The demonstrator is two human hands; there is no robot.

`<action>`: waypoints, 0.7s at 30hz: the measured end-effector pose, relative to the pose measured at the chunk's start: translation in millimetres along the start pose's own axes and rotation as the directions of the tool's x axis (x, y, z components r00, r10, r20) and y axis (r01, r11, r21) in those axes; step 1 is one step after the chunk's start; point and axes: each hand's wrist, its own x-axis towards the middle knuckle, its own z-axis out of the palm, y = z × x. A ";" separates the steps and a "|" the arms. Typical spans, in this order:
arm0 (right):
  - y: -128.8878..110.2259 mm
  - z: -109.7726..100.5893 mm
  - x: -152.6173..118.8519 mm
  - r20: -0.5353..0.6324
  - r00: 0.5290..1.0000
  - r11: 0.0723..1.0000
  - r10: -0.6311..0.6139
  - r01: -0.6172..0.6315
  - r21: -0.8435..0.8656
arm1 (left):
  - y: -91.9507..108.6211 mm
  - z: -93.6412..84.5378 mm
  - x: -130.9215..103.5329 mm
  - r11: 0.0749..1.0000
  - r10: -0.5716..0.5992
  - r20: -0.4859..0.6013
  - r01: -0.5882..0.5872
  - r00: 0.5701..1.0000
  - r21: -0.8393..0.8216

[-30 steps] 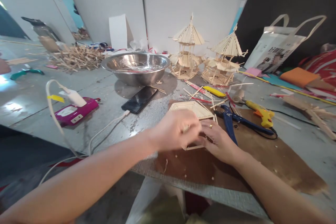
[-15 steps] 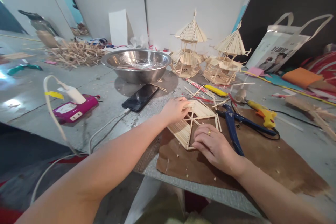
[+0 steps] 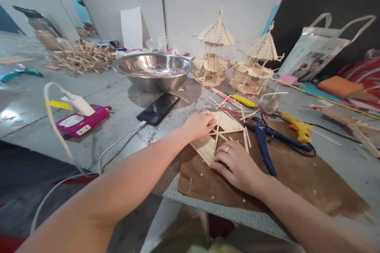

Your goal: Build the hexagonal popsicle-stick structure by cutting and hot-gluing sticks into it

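A many-sided panel of thin wooden sticks point(image 3: 205, 149) lies on a brown sheet point(image 3: 285, 182). Some of its wedges are filled with rows of sticks; others are open between the spokes. My left hand point(image 3: 199, 125) is closed over the panel's far left edge, its fingertips partly hidden. Curled fingers of my right hand point(image 3: 236, 163), which wears a ring, rest on the near edge by the front corner and cover part of that side. Just right of the panel lie a blue-handled cutter point(image 3: 263, 146) and a few loose sticks.
Two stick pagodas point(image 3: 216, 39) stand behind, beside a steel bowl point(image 3: 152, 73). A phone point(image 3: 158, 108) charges at left near a purple power strip point(image 3: 84, 121). On the right are a yellow glue gun point(image 3: 297, 126) and a yellow box cutter point(image 3: 244, 101). A stick pile point(image 3: 84, 57) sits far left.
My right hand has slid slightly left along the near edge, onto the front corner of the panel. My left hand stays in place on the far left edge. The view has shifted a little.
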 end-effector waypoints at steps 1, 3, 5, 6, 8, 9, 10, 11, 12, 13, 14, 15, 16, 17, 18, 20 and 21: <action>-0.6 0.5 0.4 -0.001 1.000 1.000 -0.019 0.019 0.000 | 0.0 0.2 -0.2 1.000 0.007 0.004 -0.007 1.000 -0.001; -1.3 0.4 0.8 -0.017 0.999 0.999 -0.048 0.048 0.015 | -0.1 0.4 -0.5 1.000 0.014 0.008 -0.014 1.000 -0.001; -1.3 -1.4 0.6 -0.064 0.996 0.996 -0.059 0.063 0.066 | -0.3 0.4 -0.6 1.000 0.005 0.006 -0.005 1.000 0.003; -1.1 -2.9 0.3 -0.103 0.993 0.992 -0.055 0.066 0.106 | -0.3 0.2 -0.6 1.000 0.003 0.007 -0.003 1.000 0.003; -0.7 -6.5 -0.9 -0.214 0.976 0.979 -0.033 0.074 0.189 | -0.3 -0.5 -0.6 1.000 0.008 0.015 -0.008 1.000 -0.007; -0.5 -8.3 -1.5 -0.274 0.961 0.972 -0.017 0.081 0.222 | -0.1 -1.0 -0.7 1.000 0.014 0.019 -0.013 1.000 -0.016; -0.2 -9.7 -2.2 -0.326 0.945 0.966 -0.002 0.086 0.243 | 0.0 -1.6 -0.7 0.999 0.023 0.025 -0.022 0.999 -0.025; 0.0 -10.7 -2.7 -0.355 0.935 0.963 0.007 0.089 0.253 | 0.2 -2.1 -0.7 0.999 0.030 0.030 -0.029 0.999 -0.032; 0.3 -11.1 -3.0 -0.357 0.934 0.963 0.004 0.092 0.252 | 0.5 -2.6 -0.8 0.999 0.032 0.031 -0.031 0.999 -0.034; 0.4 -11.0 -3.0 -0.331 0.944 0.965 -0.010 0.096 0.243 | 0.7 -3.0 -0.8 0.999 0.030 0.030 -0.029 0.999 -0.031; 0.6 -10.3 -2.7 -0.286 0.958 0.968 -0.035 0.103 0.229 | 1.0 -3.2 -0.8 0.999 0.028 0.029 -0.028 0.999 -0.027; 0.6 -9.3 -2.2 -0.235 0.970 0.970 -0.063 0.115 0.212 | 1.2 -3.3 -0.7 0.999 0.026 0.029 -0.025 0.999 -0.022; 0.6 -8.1 -1.6 -0.187 0.978 0.973 -0.091 0.127 0.191 | 1.4 -3.3 -0.6 1.000 0.023 0.030 -0.022 0.999 -0.020; 0.6 -6.7 -0.9 -0.150 0.982 0.976 -0.115 0.139 0.167 | 1.6 -3.2 -0.6 1.000 0.019 0.030 -0.019 0.999 -0.018; 0.7 -5.3 -0.2 -0.121 0.984 0.979 -0.132 0.149 0.140 | 1.8 -3.2 -0.5 1.000 0.018 0.031 -0.017 0.999 -0.018; 0.9 -3.1 1.0 -0.064 0.986 0.984 -0.153 0.158 0.086 | 2.1 -3.2 -0.4 1.000 0.015 0.029 -0.015 0.999 -0.020; 1.2 -2.2 1.4 -0.035 0.987 0.985 -0.159 0.161 0.064 | 2.3 -3.3 -0.3 1.000 0.013 0.026 -0.013 1.000 -0.019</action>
